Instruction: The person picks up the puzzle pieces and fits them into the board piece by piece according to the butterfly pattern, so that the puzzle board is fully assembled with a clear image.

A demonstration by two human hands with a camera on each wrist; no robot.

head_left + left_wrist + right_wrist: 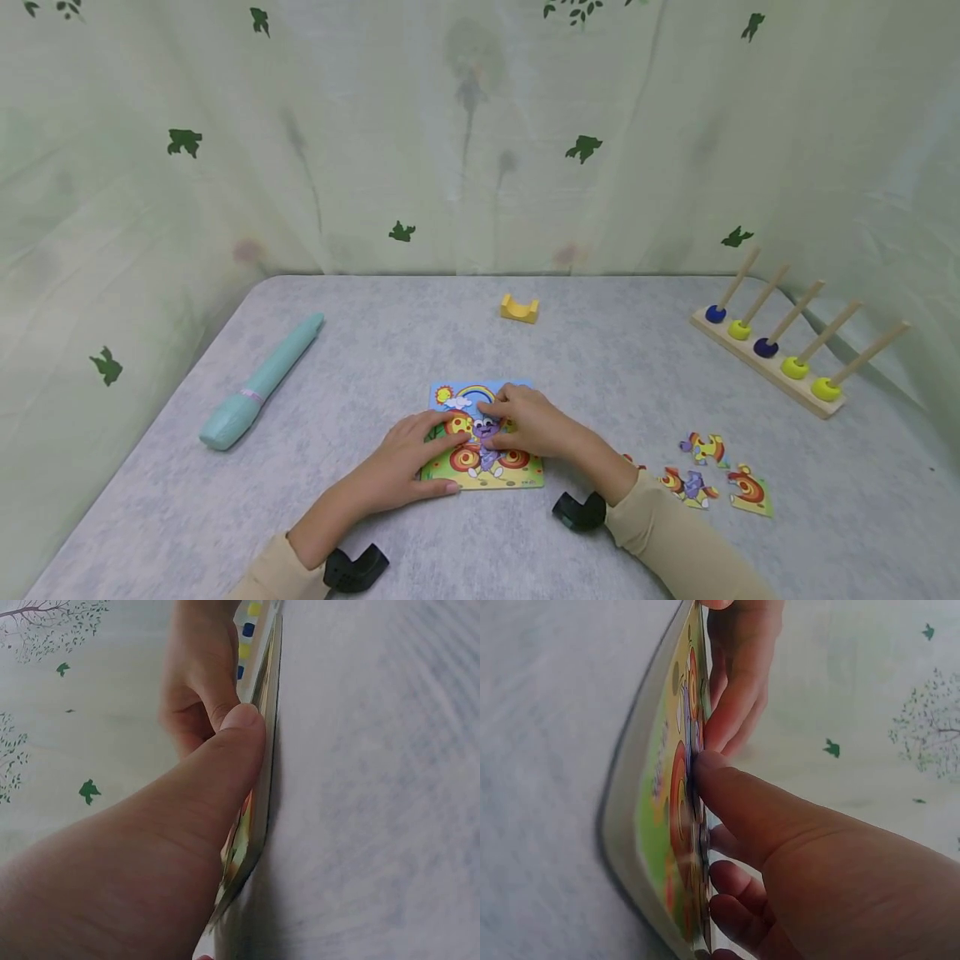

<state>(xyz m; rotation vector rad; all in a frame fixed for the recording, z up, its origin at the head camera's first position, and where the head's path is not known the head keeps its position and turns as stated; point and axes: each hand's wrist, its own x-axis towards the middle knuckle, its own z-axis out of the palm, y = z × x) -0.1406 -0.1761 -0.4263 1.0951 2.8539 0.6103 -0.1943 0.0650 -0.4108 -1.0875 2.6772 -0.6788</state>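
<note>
Tabletop [375, 333], left hand [401, 462] at edge of puzzle [489, 459]

Butterfly jigsaw puzzle [489, 460]: covered in part at 9 o'clock by the left hand [405, 462], at 2 o'clock by the right hand [534, 422]; fine print [528, 482] between 4 and 5 o'clock, illegibly small. Right thumb and forefinger: pinching or merely pressing, indeterminable. Loose jigsaw piece [633, 461], 3 o'clock of puzzle: largely behind right forearm [603, 462]. Left sleeve [273, 575], 7 o'clock, and right sleeve [678, 537], 5 o'clock: cropped by lower edge. Dandelion print [471, 62], 12 o'clock: blurred. Bead-and-peg stand [247, 630], left wrist view, 12 o'clock: soft, mostly obscured by the right hand. Left hand, right wrist view, 12 o'clock: truncated by upper edge.
</note>
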